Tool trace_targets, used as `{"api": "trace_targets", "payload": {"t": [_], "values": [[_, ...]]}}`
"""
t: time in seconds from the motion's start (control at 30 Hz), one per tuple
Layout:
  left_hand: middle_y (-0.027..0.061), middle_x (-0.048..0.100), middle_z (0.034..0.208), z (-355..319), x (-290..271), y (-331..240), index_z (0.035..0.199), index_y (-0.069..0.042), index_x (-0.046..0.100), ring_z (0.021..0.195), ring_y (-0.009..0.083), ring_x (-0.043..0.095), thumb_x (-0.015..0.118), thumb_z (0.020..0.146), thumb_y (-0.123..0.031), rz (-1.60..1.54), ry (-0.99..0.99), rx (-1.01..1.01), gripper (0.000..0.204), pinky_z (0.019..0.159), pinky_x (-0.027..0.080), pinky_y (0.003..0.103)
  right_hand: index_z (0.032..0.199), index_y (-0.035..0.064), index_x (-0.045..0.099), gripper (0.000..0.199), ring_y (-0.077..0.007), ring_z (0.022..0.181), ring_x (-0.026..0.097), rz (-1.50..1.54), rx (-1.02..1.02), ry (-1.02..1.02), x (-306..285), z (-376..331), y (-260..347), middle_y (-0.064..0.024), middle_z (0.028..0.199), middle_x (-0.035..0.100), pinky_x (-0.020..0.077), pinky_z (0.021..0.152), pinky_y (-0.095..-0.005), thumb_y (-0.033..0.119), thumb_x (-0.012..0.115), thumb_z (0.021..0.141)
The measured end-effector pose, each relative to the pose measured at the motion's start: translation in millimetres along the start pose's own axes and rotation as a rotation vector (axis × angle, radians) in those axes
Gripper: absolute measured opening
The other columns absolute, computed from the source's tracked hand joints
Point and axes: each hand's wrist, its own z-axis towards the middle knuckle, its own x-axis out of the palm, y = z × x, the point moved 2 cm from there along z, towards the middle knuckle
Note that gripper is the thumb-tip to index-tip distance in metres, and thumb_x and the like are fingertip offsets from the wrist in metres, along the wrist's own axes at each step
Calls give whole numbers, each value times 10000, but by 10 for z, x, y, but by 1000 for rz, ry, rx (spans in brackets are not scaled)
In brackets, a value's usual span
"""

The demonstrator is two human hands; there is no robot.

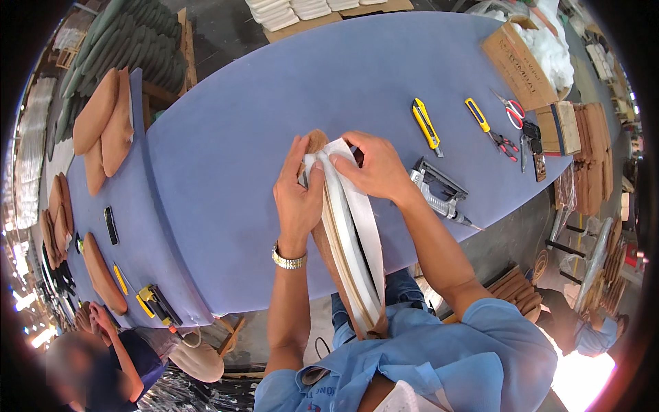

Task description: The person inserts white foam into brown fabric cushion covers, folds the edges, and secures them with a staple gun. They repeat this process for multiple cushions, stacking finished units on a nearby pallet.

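A long, narrow padded piece (334, 275) with a brown cover stands on edge between my body and the blue table, its near end against my shirt. A white fabric strip (364, 220) runs along it and bows away on the right, leaving a dark gap. My left hand (297, 199) is closed round the far end, thumb pressed on the white layer. At the same end my right hand (376, 165) pinches the strip's top between thumb and fingers. Just right of my right forearm lies a grey staple gun (439, 189).
The blue padded table (226, 172) carries a yellow utility knife (427, 127), a yellow-handled tool (477, 115), pliers (504, 145) and scissors (511, 110). A cardboard box (518, 65) with white stuffing stands far right. Brown pads (103, 127) lie left. A co-worker (123, 364) sits lower left.
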Motion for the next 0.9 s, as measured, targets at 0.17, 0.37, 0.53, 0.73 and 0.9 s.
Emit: {"api": "trace_targets", "payload": {"t": [0.17,0.37,0.53,0.73,0.9], "values": [[208,665,1374,277,-47,-126,1238,-43,730,1235,346,675,684,938,-81,154,112,111,306,981,567,394,938,14,701,309,-302,693,643,-45,-35,42,33,108,-52,-151,793,683,497,655,-413,322,685,933],[189,727,1267,450,8,-36,1120,-32,767,1173,312,717,725,929,-61,58,170,170,198,876,602,376,830,14,623,341,-232,597,523,87,-3,102,34,149,-150,-103,650,571,413,583,-383,300,618,1014],[197,737,1241,583,183,-30,1097,-19,759,1260,326,668,723,947,-81,-125,284,37,167,959,573,399,869,12,610,379,-265,607,488,208,-9,93,0,132,-248,-118,675,551,389,586,-403,332,551,1062],[209,733,1230,543,245,-64,1106,-1,751,1307,362,629,710,962,-83,-108,345,140,170,1034,537,426,928,4,642,361,-199,639,493,323,-8,58,-36,74,-401,-110,705,557,419,609,-368,322,548,1071],[196,748,1188,471,340,-194,1079,19,762,1209,356,692,698,970,-63,177,172,183,151,997,568,399,943,8,654,331,-197,647,510,332,10,43,-45,118,-476,-120,734,577,440,620,-370,300,556,1063]]}}
